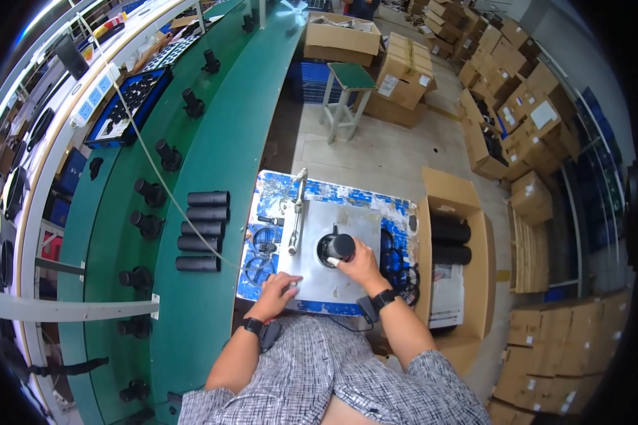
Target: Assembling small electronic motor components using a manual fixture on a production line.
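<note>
My right hand (361,264) grips a black cylindrical part (340,246) that stands upright on a grey metal plate (319,225) of a small blue-and-white worktable (333,190). My left hand (280,286) rests on the near left part of that plate, fingers curled over a small item I cannot make out. A silver hand tool (297,212) on a stand rises from the plate just left of the black part. Black rings (261,248) lie on the table's left side.
Several black tubes (202,230) lie in a stack on the green conveyor (213,142) to my left, with black fittings along its belt. An open cardboard box (455,248) holding black tubes stands right of the table. A stool and stacked cartons fill the floor beyond.
</note>
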{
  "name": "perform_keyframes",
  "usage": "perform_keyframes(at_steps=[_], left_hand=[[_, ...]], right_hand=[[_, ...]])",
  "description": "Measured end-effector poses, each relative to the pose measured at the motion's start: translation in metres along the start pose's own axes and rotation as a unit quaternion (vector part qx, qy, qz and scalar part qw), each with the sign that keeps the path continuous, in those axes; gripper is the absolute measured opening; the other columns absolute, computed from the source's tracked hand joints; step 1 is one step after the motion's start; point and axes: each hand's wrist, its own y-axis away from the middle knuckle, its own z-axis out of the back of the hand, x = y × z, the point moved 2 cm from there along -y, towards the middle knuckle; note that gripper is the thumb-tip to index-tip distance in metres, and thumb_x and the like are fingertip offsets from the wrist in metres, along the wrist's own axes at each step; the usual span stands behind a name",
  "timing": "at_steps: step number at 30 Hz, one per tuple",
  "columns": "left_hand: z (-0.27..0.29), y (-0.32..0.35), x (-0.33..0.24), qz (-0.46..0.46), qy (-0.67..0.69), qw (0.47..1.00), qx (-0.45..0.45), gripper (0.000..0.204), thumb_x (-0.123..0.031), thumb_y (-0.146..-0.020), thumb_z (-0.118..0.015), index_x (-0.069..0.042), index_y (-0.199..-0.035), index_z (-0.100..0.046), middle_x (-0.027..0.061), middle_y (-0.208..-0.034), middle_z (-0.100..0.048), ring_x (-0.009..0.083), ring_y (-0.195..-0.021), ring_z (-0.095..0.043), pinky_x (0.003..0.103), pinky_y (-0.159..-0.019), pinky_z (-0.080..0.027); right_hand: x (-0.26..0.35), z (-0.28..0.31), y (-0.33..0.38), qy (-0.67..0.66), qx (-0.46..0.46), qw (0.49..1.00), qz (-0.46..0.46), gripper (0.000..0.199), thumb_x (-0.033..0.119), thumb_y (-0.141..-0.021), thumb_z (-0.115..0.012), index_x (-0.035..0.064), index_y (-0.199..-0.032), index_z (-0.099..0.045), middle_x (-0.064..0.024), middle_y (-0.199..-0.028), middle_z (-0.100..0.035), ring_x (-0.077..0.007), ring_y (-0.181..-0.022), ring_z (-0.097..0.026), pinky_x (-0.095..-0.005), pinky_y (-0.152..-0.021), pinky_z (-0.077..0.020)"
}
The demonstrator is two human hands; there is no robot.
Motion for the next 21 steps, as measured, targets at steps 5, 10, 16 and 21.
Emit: perform_keyframes(at_steps=[5,10,16,21], left_hand=[[0.003,-0.004,0.000,-0.009,-0.012,1.000,-0.002,0.033,-0.016,-0.098,-0.070,-0.019,-0.131,-0.073,0.0033,-0.108,-0.064,0.0241,-0.108,-0.055,0.036,-0.102,-0.039],[0.010,-0.005,0.003,-0.021,-0.005,1.000,0.009,0.032,-0.014,-0.099,-0.070,-0.015,-0.132,-0.072,0.0023,-0.106,-0.066,0.0199,-0.101,-0.058,0.035,-0.097,-0.045],[0.043,-0.017,0.037,0.076,0.288,0.955,0.010,0.029,-0.012,-0.101,-0.069,-0.006,-0.130,-0.069,0.0023,-0.107,-0.068,0.0116,-0.095,-0.063,0.030,-0.085,-0.052],[0.088,-0.086,0.052,0.001,0.043,0.987,-0.152,0.025,-0.010,-0.101,-0.067,-0.004,-0.125,-0.069,0.0077,-0.108,-0.070,0.0194,-0.097,-0.068,0.032,-0.086,-0.055]], right_hand=[[-0.012,0.010,-0.014,-0.007,0.093,0.995,0.022,0.058,0.019,-0.074,-0.088,0.0030,-0.125,-0.064,-0.0206,-0.115,-0.071,-0.0386,-0.107,-0.069,-0.0421,-0.094,-0.0560],[-0.009,0.010,0.002,-0.032,0.031,0.996,0.072,0.064,0.018,-0.074,-0.086,0.0035,-0.131,-0.061,-0.0194,-0.126,-0.068,-0.0401,-0.116,-0.066,-0.0438,-0.102,-0.0519],[0.007,-0.010,0.000,0.020,-0.040,0.998,0.046,0.065,0.019,-0.074,-0.086,0.0042,-0.133,-0.061,-0.0195,-0.129,-0.068,-0.0422,-0.116,-0.065,-0.0479,-0.104,-0.0507],[-0.010,-0.024,0.009,0.033,-0.070,0.997,-0.020,0.065,0.019,-0.074,-0.085,0.0048,-0.133,-0.061,-0.0194,-0.125,-0.070,-0.0432,-0.114,-0.065,-0.0501,-0.104,-0.0502]])
